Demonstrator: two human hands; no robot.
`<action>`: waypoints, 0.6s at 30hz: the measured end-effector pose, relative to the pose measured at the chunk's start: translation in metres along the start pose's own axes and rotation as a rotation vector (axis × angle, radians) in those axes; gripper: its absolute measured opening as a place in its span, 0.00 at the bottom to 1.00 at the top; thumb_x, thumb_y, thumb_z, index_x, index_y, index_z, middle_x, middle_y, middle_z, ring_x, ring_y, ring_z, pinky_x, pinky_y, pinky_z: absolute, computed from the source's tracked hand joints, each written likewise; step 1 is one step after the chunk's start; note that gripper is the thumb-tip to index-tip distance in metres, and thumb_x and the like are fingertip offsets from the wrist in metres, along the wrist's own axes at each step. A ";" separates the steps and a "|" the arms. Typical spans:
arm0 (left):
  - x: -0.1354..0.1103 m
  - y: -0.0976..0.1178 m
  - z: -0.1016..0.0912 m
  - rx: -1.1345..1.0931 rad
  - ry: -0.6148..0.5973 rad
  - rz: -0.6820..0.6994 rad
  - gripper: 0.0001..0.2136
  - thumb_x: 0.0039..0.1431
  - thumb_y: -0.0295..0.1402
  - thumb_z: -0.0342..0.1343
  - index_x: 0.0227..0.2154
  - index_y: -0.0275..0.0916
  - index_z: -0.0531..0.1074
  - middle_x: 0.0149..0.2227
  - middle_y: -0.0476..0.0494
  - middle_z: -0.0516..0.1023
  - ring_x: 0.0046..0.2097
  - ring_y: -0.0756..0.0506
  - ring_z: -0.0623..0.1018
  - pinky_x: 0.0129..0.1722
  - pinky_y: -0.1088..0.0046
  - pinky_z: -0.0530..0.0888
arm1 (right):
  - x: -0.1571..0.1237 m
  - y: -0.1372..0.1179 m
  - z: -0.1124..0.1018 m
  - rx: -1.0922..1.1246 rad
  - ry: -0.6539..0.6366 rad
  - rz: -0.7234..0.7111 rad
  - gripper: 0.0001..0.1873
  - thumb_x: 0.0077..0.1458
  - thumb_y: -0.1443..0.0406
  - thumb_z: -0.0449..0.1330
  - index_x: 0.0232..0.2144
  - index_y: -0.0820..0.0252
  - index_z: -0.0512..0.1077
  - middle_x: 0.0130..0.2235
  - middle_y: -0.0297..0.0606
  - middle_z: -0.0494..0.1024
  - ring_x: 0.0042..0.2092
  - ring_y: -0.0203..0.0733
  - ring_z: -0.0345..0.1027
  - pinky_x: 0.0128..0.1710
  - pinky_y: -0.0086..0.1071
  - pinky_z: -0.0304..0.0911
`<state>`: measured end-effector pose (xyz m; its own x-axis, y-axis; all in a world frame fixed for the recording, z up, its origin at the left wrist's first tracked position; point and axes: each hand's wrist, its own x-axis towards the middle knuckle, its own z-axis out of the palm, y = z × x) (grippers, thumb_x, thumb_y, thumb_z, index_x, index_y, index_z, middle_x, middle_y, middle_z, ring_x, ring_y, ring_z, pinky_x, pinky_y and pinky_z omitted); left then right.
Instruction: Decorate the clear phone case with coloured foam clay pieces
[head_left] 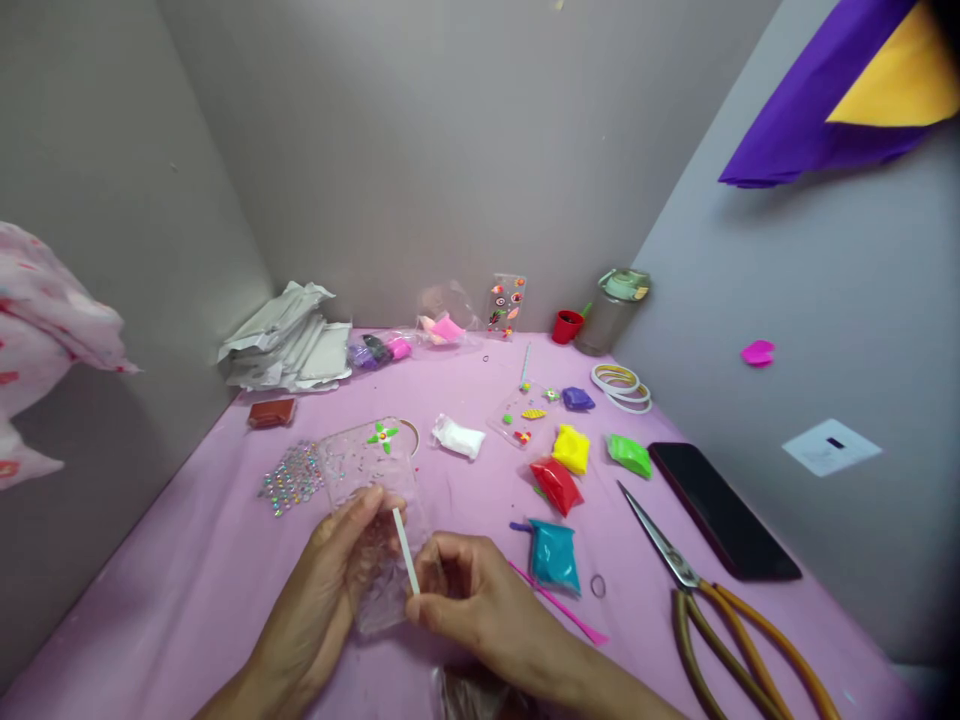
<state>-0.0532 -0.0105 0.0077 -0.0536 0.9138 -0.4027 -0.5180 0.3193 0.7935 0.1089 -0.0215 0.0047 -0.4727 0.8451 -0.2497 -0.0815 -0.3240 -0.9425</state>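
Observation:
A clear phone case is held tilted above the table, with a green flower with a red-orange centre near its top. My left hand is closed around the case's left side, thumb near the upper end of a narrow white strip. The strip runs along the right part of the case. My right hand pinches the strip's lower end between thumb and forefinger. Whether the strip is stuck to the case I cannot tell. Behind the case lies a sheet of small rhinestones.
Clay packets in white, yellow, red, green and teal lie ahead and right. Scissors, a phone, a pink tool and tape rolls are rightward. A decorated case lies beyond.

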 end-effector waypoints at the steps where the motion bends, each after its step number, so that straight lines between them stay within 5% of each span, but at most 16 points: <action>1: 0.000 0.001 0.000 0.014 -0.010 -0.003 0.13 0.47 0.42 0.73 0.31 0.39 0.80 0.33 0.50 0.79 0.35 0.48 0.75 0.34 0.77 0.76 | -0.001 -0.001 0.001 -0.016 0.000 -0.003 0.06 0.45 0.70 0.63 0.24 0.61 0.67 0.24 0.27 0.64 0.27 0.30 0.52 0.26 0.26 0.47; 7: -0.001 0.008 0.003 0.154 -0.115 0.015 0.12 0.47 0.37 0.72 0.24 0.37 0.74 0.23 0.54 0.71 0.26 0.51 0.70 0.26 0.79 0.71 | 0.000 -0.005 0.003 -0.052 0.027 -0.041 0.07 0.46 0.67 0.64 0.23 0.61 0.68 0.26 0.30 0.68 0.29 0.33 0.57 0.30 0.28 0.53; 12: 0.001 0.010 0.001 0.134 -0.041 0.066 0.13 0.48 0.39 0.72 0.25 0.38 0.75 0.24 0.54 0.72 0.27 0.51 0.70 0.27 0.79 0.71 | -0.001 -0.004 0.002 0.032 -0.027 -0.009 0.15 0.44 0.58 0.70 0.26 0.60 0.69 0.27 0.29 0.67 0.30 0.33 0.56 0.30 0.28 0.51; 18: -0.001 0.011 0.000 0.199 -0.071 0.092 0.13 0.44 0.38 0.74 0.28 0.38 0.79 0.29 0.51 0.76 0.31 0.50 0.73 0.30 0.78 0.71 | 0.001 0.001 -0.003 0.018 0.060 -0.052 0.12 0.48 0.61 0.67 0.26 0.61 0.69 0.25 0.28 0.66 0.29 0.32 0.55 0.31 0.28 0.50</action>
<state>-0.0583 -0.0076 0.0168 -0.0288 0.9546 -0.2964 -0.3350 0.2702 0.9026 0.1110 -0.0197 0.0024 -0.4141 0.8848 -0.2136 -0.1210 -0.2860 -0.9505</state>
